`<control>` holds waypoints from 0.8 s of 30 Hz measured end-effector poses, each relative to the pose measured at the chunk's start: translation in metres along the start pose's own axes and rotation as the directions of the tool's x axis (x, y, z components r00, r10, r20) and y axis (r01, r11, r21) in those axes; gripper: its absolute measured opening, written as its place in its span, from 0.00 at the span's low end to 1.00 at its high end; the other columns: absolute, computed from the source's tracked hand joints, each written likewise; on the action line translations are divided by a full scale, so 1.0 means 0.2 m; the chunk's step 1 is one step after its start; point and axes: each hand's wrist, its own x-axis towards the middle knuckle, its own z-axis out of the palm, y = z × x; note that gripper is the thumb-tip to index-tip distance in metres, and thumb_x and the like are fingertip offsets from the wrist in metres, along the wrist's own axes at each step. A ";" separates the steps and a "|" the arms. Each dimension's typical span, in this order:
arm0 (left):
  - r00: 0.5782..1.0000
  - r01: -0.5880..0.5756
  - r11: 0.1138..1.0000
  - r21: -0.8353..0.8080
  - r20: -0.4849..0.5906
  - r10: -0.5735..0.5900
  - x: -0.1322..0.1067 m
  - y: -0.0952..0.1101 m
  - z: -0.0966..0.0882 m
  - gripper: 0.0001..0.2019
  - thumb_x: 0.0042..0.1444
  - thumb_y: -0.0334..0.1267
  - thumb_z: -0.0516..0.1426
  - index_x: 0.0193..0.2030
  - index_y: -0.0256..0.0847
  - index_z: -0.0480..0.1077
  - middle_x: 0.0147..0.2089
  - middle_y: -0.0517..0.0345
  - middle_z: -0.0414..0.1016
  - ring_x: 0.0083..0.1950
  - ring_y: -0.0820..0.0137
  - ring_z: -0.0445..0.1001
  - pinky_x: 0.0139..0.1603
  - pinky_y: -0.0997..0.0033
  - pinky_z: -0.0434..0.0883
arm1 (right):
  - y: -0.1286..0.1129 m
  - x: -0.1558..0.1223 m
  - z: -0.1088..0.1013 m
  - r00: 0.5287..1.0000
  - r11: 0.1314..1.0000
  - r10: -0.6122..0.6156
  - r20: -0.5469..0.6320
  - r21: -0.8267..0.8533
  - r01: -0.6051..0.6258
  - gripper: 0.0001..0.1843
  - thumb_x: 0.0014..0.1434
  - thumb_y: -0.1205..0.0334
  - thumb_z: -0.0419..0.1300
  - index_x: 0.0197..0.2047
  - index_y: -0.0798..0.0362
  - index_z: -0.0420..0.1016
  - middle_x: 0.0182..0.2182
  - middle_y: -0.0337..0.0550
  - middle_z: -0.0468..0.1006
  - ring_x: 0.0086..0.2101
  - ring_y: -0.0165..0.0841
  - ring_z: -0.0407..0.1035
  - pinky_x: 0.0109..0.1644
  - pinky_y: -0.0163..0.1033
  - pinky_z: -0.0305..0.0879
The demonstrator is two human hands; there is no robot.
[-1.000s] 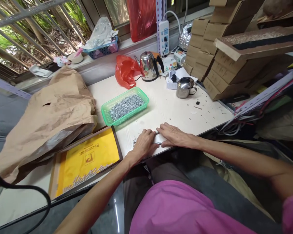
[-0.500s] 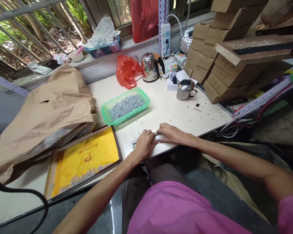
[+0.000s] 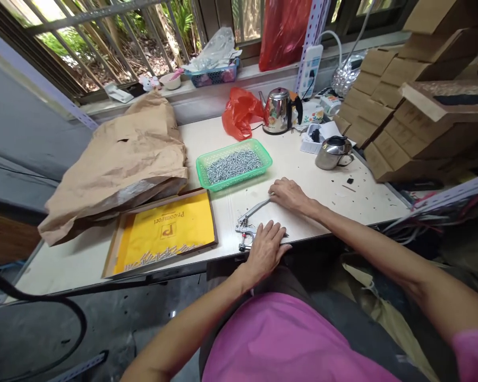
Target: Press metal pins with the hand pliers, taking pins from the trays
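Note:
A silver plier-like hand tool lies on the table near its front edge, its two handles spread apart. A small coil spring, a red bit and a dark knob show at its left end. My right hand has its fingers closed round the end of the upper handle. Over the lower handle lies my left hand, fingers on the far side and thumb on the near side; a dark tip of the handle sticks out to the right. Just beyond the tool is a green plastic basket of small silver metal pieces.
At left, a shallow box holds a yellow sheet and a row of small metal pins. Brown paper lies behind it. A kettle, red bag, metal pot and stacked cartons stand farther back.
My hands were close together over the tool, mostly hiding it; now they are apart and its handles are spread. The right hand is farther back, the left nearer me. The view has turned left.

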 end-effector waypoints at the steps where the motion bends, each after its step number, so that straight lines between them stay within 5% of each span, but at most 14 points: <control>1: 1.000 -0.007 1.000 -0.007 -0.007 0.007 0.00 0.00 0.00 0.22 0.64 0.46 0.51 0.61 0.38 0.62 0.64 0.44 0.65 0.69 0.54 0.58 0.67 0.44 0.56 | -0.06 0.01 -0.01 0.998 0.998 -0.065 0.015 -0.001 0.065 0.13 0.64 0.61 0.55 0.46 0.55 0.77 0.43 0.51 0.75 0.44 0.40 0.64 0.46 0.44 0.59; 3: 1.000 -0.020 0.999 -0.029 -0.002 0.020 0.00 0.00 0.00 0.23 0.64 0.46 0.51 0.62 0.38 0.62 0.63 0.42 0.66 0.68 0.54 0.59 0.66 0.46 0.57 | -0.22 0.01 -0.03 0.953 0.956 -0.294 0.070 0.023 0.293 0.12 0.63 0.62 0.56 0.47 0.50 0.77 0.44 0.48 0.74 0.44 0.39 0.63 0.45 0.43 0.58; 5: 0.999 -0.021 0.998 -0.052 0.023 0.022 -0.02 0.02 0.01 0.23 0.63 0.47 0.52 0.61 0.36 0.64 0.60 0.41 0.69 0.64 0.53 0.64 0.64 0.48 0.61 | -0.38 -0.01 -0.02 0.842 0.853 -0.521 0.139 0.055 0.518 0.09 0.62 0.62 0.57 0.41 0.47 0.79 0.42 0.47 0.74 0.44 0.40 0.61 0.44 0.43 0.57; 8: 0.996 -0.079 0.995 -0.056 0.024 0.081 -0.10 0.07 0.00 0.26 0.62 0.51 0.53 0.60 0.36 0.65 0.58 0.42 0.71 0.62 0.53 0.66 0.62 0.53 0.63 | -0.53 -0.05 0.05 0.733 0.750 -0.658 0.169 0.066 0.658 0.10 0.60 0.64 0.59 0.28 0.50 0.77 0.36 0.48 0.74 0.41 0.40 0.61 0.42 0.44 0.57; 12: 0.974 -0.227 0.974 0.016 -0.010 0.227 -0.32 0.07 -0.09 0.21 0.65 0.48 0.49 0.55 0.37 0.70 0.57 0.46 0.71 0.61 0.60 0.67 0.61 0.60 0.64 | -0.56 -0.06 0.16 0.735 0.731 -0.675 0.062 0.191 0.655 0.11 0.64 0.64 0.54 0.32 0.51 0.74 0.35 0.47 0.74 0.40 0.39 0.65 0.43 0.45 0.62; 14: 0.989 -0.129 0.989 0.070 -0.063 0.133 -0.45 0.01 -0.19 0.17 0.66 0.44 0.49 0.49 0.37 0.73 0.51 0.48 0.75 0.55 0.63 0.70 0.58 0.64 0.66 | -0.56 -0.05 0.17 0.759 0.690 -0.648 -0.066 0.370 0.622 0.11 0.66 0.62 0.50 0.37 0.51 0.73 0.36 0.46 0.75 0.39 0.37 0.67 0.43 0.44 0.65; 16: 0.984 0.115 0.985 0.130 -0.149 -0.095 -0.59 -0.12 -0.34 0.13 0.65 0.39 0.50 0.42 0.38 0.75 0.42 0.50 0.77 0.47 0.66 0.72 0.51 0.66 0.69 | -0.56 -0.04 0.12 0.817 0.658 -0.533 -0.220 0.499 0.564 0.11 0.67 0.59 0.49 0.41 0.49 0.72 0.37 0.46 0.76 0.39 0.36 0.70 0.42 0.43 0.68; 18: 0.886 0.444 0.875 0.192 -0.239 -0.397 -0.71 -0.29 -0.51 0.13 0.65 0.34 0.49 0.39 0.39 0.75 0.39 0.49 0.76 0.43 0.65 0.71 0.46 0.65 0.70 | -0.55 0.01 0.03 0.860 0.690 -0.354 -0.369 0.518 0.506 0.10 0.66 0.56 0.51 0.43 0.48 0.72 0.37 0.45 0.77 0.37 0.37 0.71 0.41 0.44 0.70; 20: 0.713 0.700 0.671 0.246 -0.309 -0.630 -0.80 -0.47 -0.69 0.14 0.64 0.33 0.49 0.36 0.38 0.76 0.38 0.47 0.75 0.43 0.63 0.70 0.46 0.63 0.69 | -0.51 0.12 -0.07 0.845 0.767 -0.203 -0.495 0.456 0.451 0.11 0.64 0.54 0.54 0.45 0.46 0.72 0.37 0.45 0.77 0.36 0.38 0.72 0.41 0.45 0.70; 24: 0.427 0.888 0.370 0.274 -0.195 -0.883 -0.90 -0.72 -0.90 0.11 0.60 0.34 0.53 0.36 0.38 0.78 0.40 0.46 0.76 0.49 0.61 0.70 0.47 0.65 0.67 | -0.31 0.41 -0.12 0.817 0.878 -0.063 -0.573 0.357 0.319 0.14 0.65 0.53 0.52 0.45 0.48 0.74 0.41 0.48 0.78 0.36 0.40 0.72 0.42 0.48 0.68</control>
